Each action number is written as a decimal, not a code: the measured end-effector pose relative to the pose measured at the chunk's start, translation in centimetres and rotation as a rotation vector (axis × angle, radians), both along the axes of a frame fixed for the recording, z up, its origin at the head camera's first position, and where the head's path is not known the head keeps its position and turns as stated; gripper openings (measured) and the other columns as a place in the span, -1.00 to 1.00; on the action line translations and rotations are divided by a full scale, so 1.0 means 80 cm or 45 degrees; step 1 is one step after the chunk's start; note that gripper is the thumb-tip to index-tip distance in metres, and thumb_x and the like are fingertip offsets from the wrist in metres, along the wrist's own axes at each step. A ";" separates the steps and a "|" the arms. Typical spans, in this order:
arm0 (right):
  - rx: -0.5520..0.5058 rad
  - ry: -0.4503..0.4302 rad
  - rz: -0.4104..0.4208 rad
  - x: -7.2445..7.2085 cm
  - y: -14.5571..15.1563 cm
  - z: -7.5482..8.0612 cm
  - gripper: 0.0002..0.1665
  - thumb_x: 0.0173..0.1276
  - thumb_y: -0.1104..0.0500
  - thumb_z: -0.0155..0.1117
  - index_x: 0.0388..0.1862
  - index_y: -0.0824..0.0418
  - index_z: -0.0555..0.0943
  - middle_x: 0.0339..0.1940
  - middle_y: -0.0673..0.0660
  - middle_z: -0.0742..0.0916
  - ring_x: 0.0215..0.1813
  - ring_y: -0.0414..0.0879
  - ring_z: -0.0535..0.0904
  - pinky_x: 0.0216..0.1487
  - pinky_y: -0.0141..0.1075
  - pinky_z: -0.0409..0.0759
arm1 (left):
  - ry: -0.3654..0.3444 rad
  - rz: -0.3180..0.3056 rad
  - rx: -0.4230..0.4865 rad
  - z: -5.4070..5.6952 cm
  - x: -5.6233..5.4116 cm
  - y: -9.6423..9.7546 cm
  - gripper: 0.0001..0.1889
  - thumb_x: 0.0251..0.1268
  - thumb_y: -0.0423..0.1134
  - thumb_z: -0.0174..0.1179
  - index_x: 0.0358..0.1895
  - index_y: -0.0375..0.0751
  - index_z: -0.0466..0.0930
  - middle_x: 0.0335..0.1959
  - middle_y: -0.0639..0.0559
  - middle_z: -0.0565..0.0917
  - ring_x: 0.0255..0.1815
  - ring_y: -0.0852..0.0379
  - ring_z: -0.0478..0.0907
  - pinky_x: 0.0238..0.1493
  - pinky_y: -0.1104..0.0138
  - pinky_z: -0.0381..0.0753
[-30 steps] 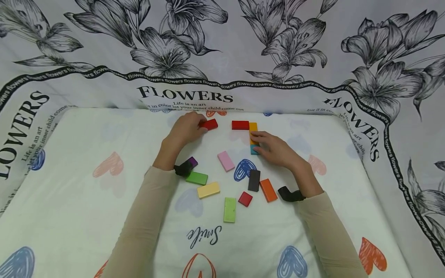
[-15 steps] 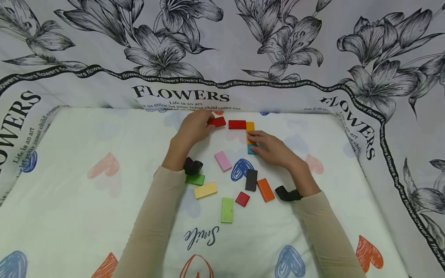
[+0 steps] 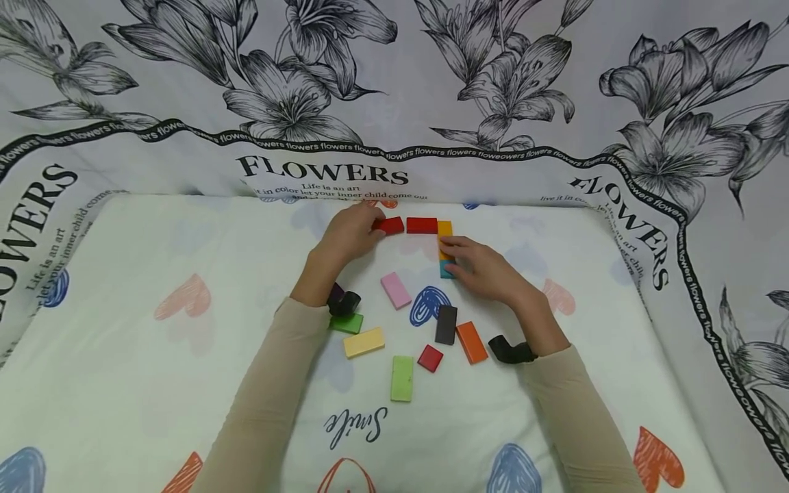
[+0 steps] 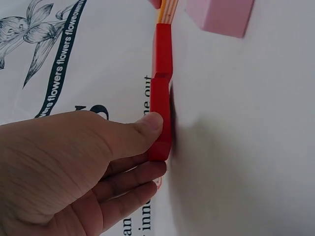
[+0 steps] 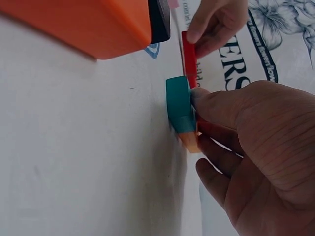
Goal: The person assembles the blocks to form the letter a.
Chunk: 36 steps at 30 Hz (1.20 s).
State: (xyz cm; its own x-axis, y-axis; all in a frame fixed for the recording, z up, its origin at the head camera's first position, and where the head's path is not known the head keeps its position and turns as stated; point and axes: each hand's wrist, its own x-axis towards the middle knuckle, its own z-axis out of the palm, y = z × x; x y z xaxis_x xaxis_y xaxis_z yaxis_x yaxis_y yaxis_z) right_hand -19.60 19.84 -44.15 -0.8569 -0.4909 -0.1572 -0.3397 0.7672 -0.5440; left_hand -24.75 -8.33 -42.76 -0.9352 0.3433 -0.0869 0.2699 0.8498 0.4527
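Observation:
In the head view my left hand (image 3: pixel 348 233) pinches a red block (image 3: pixel 390 225) between thumb and fingers. Its free end sits close to a second red block (image 3: pixel 422 225); the left wrist view shows the two nearly end to end, slightly out of line. That second block meets an orange-yellow block (image 3: pixel 444 231) at a corner. A blue block (image 3: pixel 446 269) continues the yellow one toward me. My right hand (image 3: pixel 487 270) holds these two, its thumb at the blue block (image 5: pixel 178 101) and its fingers beside the yellow block (image 5: pixel 190 141).
Nearer me lie loose blocks: pink (image 3: pixel 396 290), black (image 3: pixel 446 324), orange (image 3: pixel 471 342), small red (image 3: pixel 430 358), light green (image 3: pixel 402 378), pale yellow (image 3: pixel 364 342) and green (image 3: pixel 346 323). A purple block is mostly hidden by the left wrist's black strap (image 3: pixel 345 302). A patterned white cloth (image 3: pixel 123 342) lies underneath.
My left hand has moved right with the red block, bringing it close to the second red block. The right hand has stayed at the yellow and blue blocks.

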 end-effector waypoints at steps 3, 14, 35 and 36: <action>0.000 0.006 0.006 -0.001 0.001 0.000 -0.36 0.62 0.10 0.25 0.60 0.18 0.41 0.66 0.17 0.45 0.71 0.17 0.29 0.68 0.12 0.30 | 0.007 -0.005 -0.008 -0.003 -0.002 0.002 -0.66 0.48 -0.26 0.32 0.23 -0.24 0.71 0.06 -0.16 0.76 0.05 -0.09 0.61 0.23 0.07 0.62; -0.007 -0.010 0.004 -0.001 0.002 0.000 -0.36 0.62 0.11 0.25 0.60 0.19 0.42 0.67 0.19 0.44 0.72 0.19 0.28 0.68 0.13 0.29 | -0.011 0.006 -0.002 -0.007 -0.005 0.007 -0.65 0.46 -0.27 0.34 0.25 -0.22 0.71 0.07 -0.13 0.76 0.04 -0.06 0.59 0.26 0.09 0.61; -0.005 -0.006 0.010 -0.002 0.000 0.002 -0.37 0.63 0.11 0.23 0.59 0.21 0.42 0.66 0.21 0.44 0.70 0.20 0.30 0.68 0.14 0.28 | -0.007 -0.006 -0.006 -0.006 -0.004 0.005 -0.62 0.48 -0.25 0.32 0.29 -0.23 0.69 0.13 -0.13 0.76 0.08 -0.06 0.60 0.31 0.10 0.61; -0.006 -0.003 0.015 -0.003 0.000 0.001 -0.37 0.63 0.11 0.23 0.59 0.22 0.42 0.66 0.21 0.44 0.70 0.20 0.30 0.68 0.14 0.28 | -0.005 -0.003 -0.008 -0.006 -0.003 0.004 -0.62 0.48 -0.25 0.32 0.29 -0.23 0.69 0.13 -0.13 0.76 0.08 -0.06 0.61 0.32 0.09 0.61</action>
State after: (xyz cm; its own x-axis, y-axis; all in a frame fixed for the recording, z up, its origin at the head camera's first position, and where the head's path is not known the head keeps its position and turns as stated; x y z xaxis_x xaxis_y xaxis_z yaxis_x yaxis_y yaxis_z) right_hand -19.84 19.86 -44.06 -0.8505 -0.5020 -0.1572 -0.3475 0.7605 -0.5485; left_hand -25.03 -8.05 -43.24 -0.9339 0.3453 -0.0925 0.2705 0.8519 0.4485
